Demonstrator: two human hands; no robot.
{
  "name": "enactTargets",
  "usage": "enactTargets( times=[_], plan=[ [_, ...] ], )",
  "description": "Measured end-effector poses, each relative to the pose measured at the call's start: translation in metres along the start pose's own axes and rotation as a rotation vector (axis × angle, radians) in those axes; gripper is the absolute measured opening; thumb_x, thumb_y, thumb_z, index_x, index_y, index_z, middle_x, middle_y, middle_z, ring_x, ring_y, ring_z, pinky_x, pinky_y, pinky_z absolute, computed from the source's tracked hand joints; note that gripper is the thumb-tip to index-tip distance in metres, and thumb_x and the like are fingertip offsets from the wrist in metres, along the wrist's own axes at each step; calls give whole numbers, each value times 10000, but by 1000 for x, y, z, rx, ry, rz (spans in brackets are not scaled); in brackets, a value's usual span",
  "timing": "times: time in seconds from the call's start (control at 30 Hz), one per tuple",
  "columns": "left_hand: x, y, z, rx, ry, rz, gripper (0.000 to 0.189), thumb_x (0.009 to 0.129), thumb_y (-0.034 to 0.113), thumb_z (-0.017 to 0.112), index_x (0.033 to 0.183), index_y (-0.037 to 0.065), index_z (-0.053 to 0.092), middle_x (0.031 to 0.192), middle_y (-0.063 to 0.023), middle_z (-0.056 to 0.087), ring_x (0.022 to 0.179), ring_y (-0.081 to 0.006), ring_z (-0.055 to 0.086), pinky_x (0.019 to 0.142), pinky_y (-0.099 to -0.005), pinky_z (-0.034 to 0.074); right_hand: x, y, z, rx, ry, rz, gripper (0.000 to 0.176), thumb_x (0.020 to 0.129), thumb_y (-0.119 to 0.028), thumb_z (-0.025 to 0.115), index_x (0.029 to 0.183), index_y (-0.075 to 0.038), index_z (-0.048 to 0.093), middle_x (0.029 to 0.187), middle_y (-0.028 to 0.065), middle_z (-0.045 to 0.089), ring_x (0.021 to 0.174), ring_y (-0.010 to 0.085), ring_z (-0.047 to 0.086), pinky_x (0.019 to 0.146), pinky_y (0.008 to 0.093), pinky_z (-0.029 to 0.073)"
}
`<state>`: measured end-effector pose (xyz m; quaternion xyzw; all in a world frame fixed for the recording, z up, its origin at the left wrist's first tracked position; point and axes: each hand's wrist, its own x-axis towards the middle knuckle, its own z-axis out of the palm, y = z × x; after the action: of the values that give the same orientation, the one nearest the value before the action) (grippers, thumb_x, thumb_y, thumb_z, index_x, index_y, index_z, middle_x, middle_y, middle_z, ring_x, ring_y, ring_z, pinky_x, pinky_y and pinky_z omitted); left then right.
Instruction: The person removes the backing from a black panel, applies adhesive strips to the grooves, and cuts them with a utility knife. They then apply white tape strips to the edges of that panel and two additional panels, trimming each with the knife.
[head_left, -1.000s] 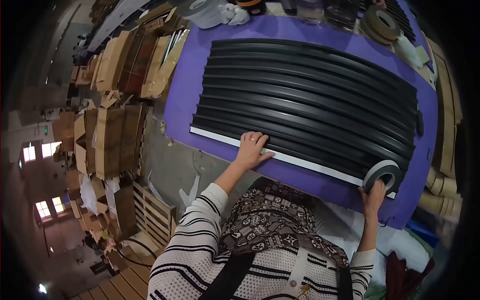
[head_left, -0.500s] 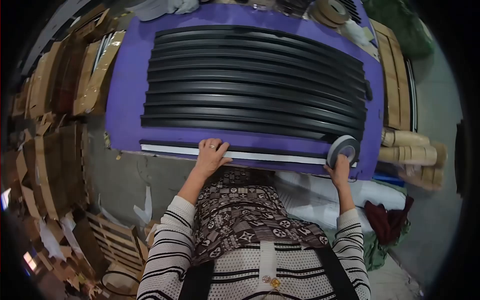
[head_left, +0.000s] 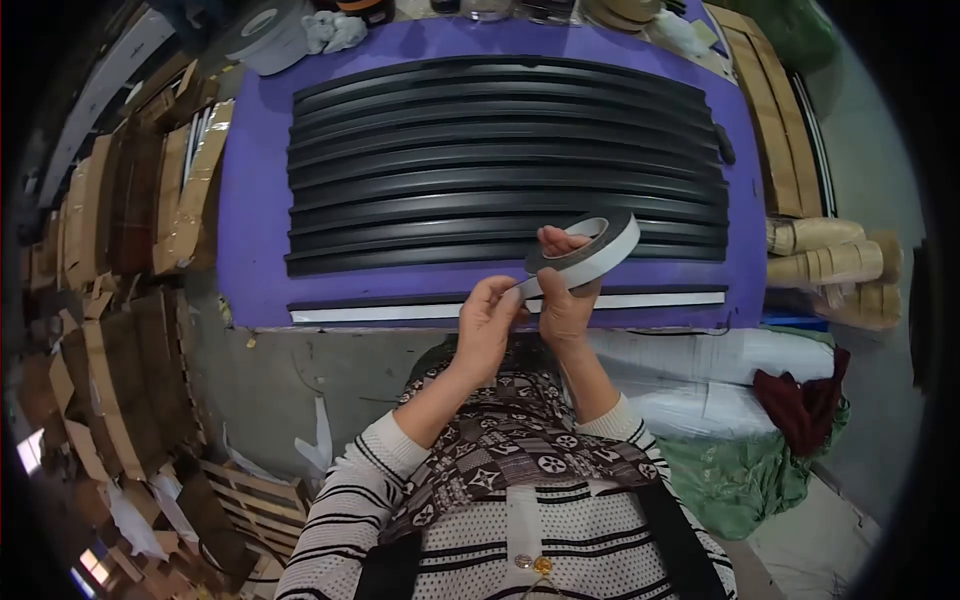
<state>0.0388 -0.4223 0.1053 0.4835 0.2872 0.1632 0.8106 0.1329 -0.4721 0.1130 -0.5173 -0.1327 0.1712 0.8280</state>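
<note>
My right hand [head_left: 567,300] grips a roll of foam tape [head_left: 612,258], dark on its side with a white face, fingers through its core. My left hand [head_left: 486,320] pinches the tape's loose end beside the roll. Both hands are over the front edge of the purple table [head_left: 255,200]. Behind them, a black strip [head_left: 390,312] with white tape along its length lies near that edge, partly covered by my hands. Farther back, several black ribbed strips [head_left: 480,160] lie side by side.
At the table's back left stands a large tape roll [head_left: 270,35], with cardboard rolls [head_left: 620,12] at back right. Stacked cartons [head_left: 110,320] line the left side. Brown wrapped rolls [head_left: 830,265] and a white wrapped bundle [head_left: 700,370] are at the right, near a maroon cloth [head_left: 800,405].
My right hand has lifted the tape roll off the strip's right end and brought it to the middle. My left hand has left the strip, moved right and taken the tape's end.
</note>
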Motion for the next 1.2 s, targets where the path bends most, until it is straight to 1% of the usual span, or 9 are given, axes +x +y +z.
enactTargets(
  times=[0.1,0.17,0.3,0.4,0.5,0.7,0.87,0.97,1.2],
  plan=[
    [0,22,-18,-235,69,-64,137,833,141,517,913,31,507,653,5,512,593,-57,474,555,-188,386,-2,-14,9,211,4,121,744,680,-143,633,1283,-101,201,1196,135,408,1057,249,454,925,363,325],
    [1,39,-65,-4,170,-18,110,818,130,531,850,26,546,643,8,511,571,-59,473,527,-194,387,9,-34,-16,289,-7,22,809,711,-353,615,1316,-134,125,1268,143,307,1061,266,448,949,376,316],
    [1,55,-229,381,435,-57,109,789,127,557,846,35,569,638,24,507,565,-55,462,528,-184,379,41,-52,-134,503,65,76,686,741,-358,604,1252,-35,279,1093,100,494,1012,225,476,939,368,335],
    [4,68,-281,397,565,-14,100,776,102,558,811,10,577,628,22,510,541,-59,457,500,-193,383,54,-32,-188,350,287,110,495,763,-226,605,1149,9,401,967,94,553,925,191,510,899,331,370],
    [18,69,-302,510,575,-76,87,758,93,580,785,11,573,628,23,508,540,-61,446,496,-193,372,62,-12,-188,-535,159,-15,271,752,-53,586,994,7,481,895,95,563,810,149,534,772,268,418],
    [46,50,-329,666,604,35,67,736,69,597,732,13,562,618,27,505,555,-55,430,515,-200,357,72,-12,-174,-1350,-8,129,378,670,-259,693,843,41,540,794,134,584,804,200,553,715,274,417],
    [51,58,-327,711,649,-36,95,727,93,612,748,2,594,670,9,552,613,-73,474,563,-209,384,74,11,-188,-1556,-16,-60,471,613,-391,699,669,55,557,700,222,549,676,360,528,635,409,404],
    [49,49,-352,800,659,-45,178,714,140,635,809,-9,618,709,-20,581,652,-92,502,621,-227,413,71,21,-197,-1795,-29,-219,531,611,-476,664,542,28,510,584,176,489,602,334,485,563,409,371],
    [52,41,-379,856,584,-34,222,698,155,672,823,-19,615,739,-37,595,662,-92,521,624,-223,418,68,10,-171,-1889,-1,-134,546,606,-490,640,561,47,553,627,167,530,694,306,508,742,368,382]
  ],
)
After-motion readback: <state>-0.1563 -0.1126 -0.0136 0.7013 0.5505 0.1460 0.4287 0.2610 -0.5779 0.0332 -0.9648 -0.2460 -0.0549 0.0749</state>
